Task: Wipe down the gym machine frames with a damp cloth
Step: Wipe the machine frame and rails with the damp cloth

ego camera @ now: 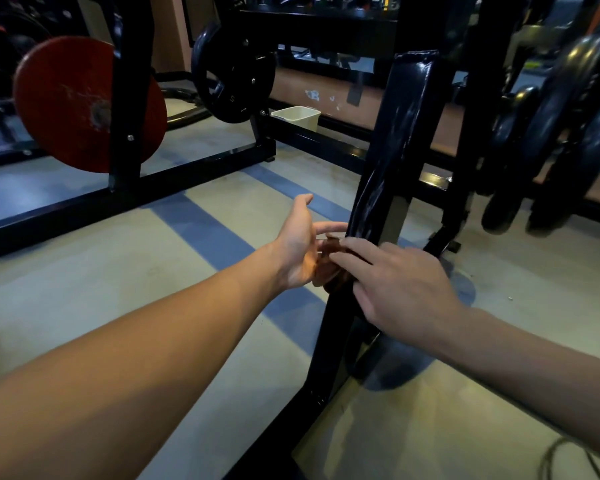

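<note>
The black slanted frame post (392,161) is running from twelve o'clock down to six. At centre, the left hand (300,247) is opening flat and the right hand (399,285) is pressing straight fingers on the brown cloth (329,268) against it. With neither hand gripping, the cloth may be slipping to the floor (222,341).

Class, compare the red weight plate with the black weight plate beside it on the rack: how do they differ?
The red weight plate looks larger than the black weight plate and sits nearer the camera. The red one has a solid, scuffed face; the black one has cut-out openings. Both are round and hang on the black frame, clear of the floor.
</note>
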Motion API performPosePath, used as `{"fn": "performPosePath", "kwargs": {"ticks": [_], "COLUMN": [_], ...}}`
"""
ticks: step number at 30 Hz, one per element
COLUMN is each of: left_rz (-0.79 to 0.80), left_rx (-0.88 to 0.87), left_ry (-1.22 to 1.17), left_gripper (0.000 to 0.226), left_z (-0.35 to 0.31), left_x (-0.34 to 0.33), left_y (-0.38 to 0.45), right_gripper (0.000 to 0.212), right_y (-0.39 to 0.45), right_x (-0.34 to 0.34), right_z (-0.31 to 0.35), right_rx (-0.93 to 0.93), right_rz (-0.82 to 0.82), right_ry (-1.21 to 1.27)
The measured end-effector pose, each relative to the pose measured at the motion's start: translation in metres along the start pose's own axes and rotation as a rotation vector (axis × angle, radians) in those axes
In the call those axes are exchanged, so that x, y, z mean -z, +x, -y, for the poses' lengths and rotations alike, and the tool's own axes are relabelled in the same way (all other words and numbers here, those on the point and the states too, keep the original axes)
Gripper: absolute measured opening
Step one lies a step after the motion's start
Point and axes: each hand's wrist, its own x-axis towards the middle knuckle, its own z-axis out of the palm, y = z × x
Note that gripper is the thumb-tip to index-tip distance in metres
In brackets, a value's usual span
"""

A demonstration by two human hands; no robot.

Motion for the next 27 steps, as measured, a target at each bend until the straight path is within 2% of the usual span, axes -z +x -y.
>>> {"fn": "performPosePath", "kwargs": {"ticks": [2,5,7,11,17,19,21,24,27], "left_rz": [0.006,0.021,0.035,0.035,0.052,0.055,0.039,0.017,0.021], "left_rx": [0.004,0.022,0.030,0.036,0.015,0.013,0.002,0.022,0.034], "left_ry": [-0.023,-0.019,-0.021,-0.013,-0.006,-0.009,0.011,0.012,0.007], "left_gripper": [0.083,0.082,0.080,0.077,0.081,0.080,0.077,0.074,0.074], "left_z": [0.003,0.002,0.002,0.004,0.007,0.007,0.007,0.005,0.006], "left_x": [0.002,0.002,0.002,0.001,0.000,0.000,-0.003,-0.004,-0.004], "left_y": [0.000,-0.002,-0.005,-0.006,-0.007,-0.008,-0.008,-0.008,-0.010], "right_gripper": [0.043,0.040,0.043,0.052,0.051,0.051,0.051,0.050,0.048], "right_y": [0.010,0.046,0.065,0.064,0.008,0.004,0.016,0.051,0.070], "right_x": [0.011,0.048,0.069,0.061,0.002,-0.005,0.005,0.043,0.068], "right_z": [-0.009,-0.040,-0.063,-0.063,-0.017,-0.014,-0.026,-0.059,-0.080], "right_rx": [-0.003,-0.121,-0.214,-0.233,0.019,0.069,0.038,-0.126,-0.237], "right_rz": [-0.053,-0.286,-0.384,-0.351,-0.086,-0.052,-0.119,-0.316,-0.422], "right_ry": [0.011,-0.039,-0.066,-0.183,-0.177,-0.191,-0.193,-0.208,-0.163]}}
